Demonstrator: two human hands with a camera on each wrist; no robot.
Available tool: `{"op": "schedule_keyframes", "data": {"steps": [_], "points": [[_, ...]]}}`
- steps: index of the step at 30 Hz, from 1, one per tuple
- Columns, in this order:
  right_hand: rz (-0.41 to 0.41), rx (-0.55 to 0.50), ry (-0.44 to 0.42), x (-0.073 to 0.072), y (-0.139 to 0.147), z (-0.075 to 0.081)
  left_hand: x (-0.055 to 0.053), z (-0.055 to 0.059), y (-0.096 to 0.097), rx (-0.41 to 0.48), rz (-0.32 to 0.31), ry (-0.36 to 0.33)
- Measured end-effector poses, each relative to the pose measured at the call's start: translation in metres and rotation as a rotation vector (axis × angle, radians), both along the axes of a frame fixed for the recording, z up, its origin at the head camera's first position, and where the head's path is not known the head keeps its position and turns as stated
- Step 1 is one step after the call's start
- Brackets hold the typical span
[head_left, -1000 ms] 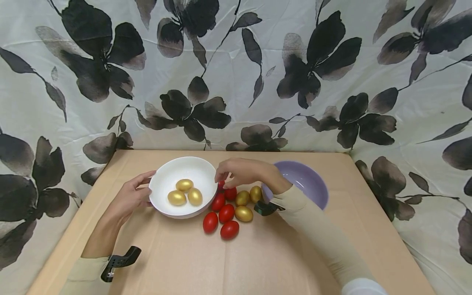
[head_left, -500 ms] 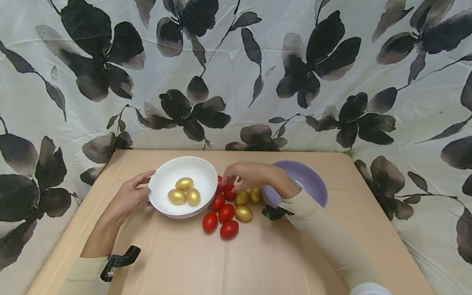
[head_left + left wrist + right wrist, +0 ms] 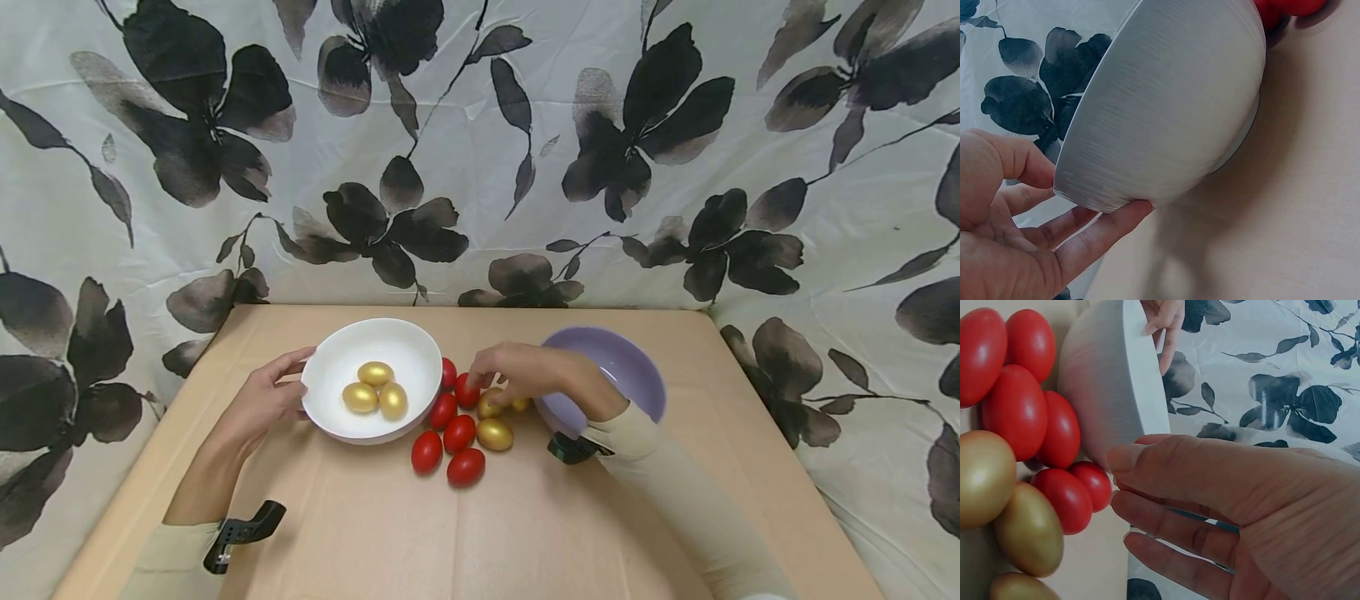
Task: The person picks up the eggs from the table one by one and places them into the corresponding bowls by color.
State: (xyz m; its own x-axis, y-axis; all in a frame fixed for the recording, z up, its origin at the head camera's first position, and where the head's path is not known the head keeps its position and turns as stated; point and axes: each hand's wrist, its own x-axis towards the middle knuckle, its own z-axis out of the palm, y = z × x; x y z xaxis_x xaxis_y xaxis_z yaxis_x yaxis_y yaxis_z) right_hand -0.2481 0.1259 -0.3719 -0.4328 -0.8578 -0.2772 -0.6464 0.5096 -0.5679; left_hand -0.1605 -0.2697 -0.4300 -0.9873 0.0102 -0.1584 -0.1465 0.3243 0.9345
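Note:
A white bowl (image 3: 418, 358) with three gold eggs (image 3: 393, 401) in it stands at the back left of the table. My left hand (image 3: 264, 400) holds its left side; in the left wrist view the thumb (image 3: 1034, 167) is at the rim and the fingers reach along the outer wall. Right of the bowl lie several red eggs (image 3: 466, 468) and a few gold eggs (image 3: 495, 434). My right hand (image 3: 528, 368) hovers over this group, fingertips down by a gold egg (image 3: 489, 407). In the right wrist view, nothing sits between its loosely bent fingers (image 3: 1172, 515).
Behind the right forearm a purple bowl (image 3: 637, 375) stands on the wooden table (image 3: 352, 517), partly covered by the wrist. Flower-printed cloth (image 3: 510, 217) hangs along the table's back edge. Black straps with camera mounts (image 3: 251, 527) sit on both wrists.
My right hand has drawn back from the white bowl's right rim, moving right and lower over the gold eggs. The three eggs in the bowl shifted slightly. My left hand stayed put.

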Motion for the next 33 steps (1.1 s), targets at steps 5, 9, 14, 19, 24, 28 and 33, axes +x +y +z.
{"op": "schedule_keyframes", "data": {"steps": [5,9,14,19,24,28,33], "points": [[-0.034,-0.004,-0.012,0.005,0.003,-0.005,0.000,0.000,0.000,0.005,0.001,0.003],[-0.020,-0.022,0.008,0.007,0.005,-0.010,0.000,0.000,0.000,0.007,0.001,0.001],[0.017,-0.021,0.019,0.009,0.007,-0.015,0.000,0.000,0.001,0.008,0.002,-0.001],[0.040,-0.036,0.026,0.011,0.009,-0.022,0.000,0.000,0.000,0.011,0.001,-0.002],[0.031,-0.029,0.011,0.013,0.009,-0.029,0.000,0.000,0.000,0.011,0.001,-0.002],[0.029,-0.010,0.018,0.015,0.008,-0.032,0.000,0.000,0.000,0.012,0.001,-0.002],[0.028,0.035,0.046,0.018,0.007,-0.038,-0.001,0.000,0.000,0.003,-0.001,0.000]]}}
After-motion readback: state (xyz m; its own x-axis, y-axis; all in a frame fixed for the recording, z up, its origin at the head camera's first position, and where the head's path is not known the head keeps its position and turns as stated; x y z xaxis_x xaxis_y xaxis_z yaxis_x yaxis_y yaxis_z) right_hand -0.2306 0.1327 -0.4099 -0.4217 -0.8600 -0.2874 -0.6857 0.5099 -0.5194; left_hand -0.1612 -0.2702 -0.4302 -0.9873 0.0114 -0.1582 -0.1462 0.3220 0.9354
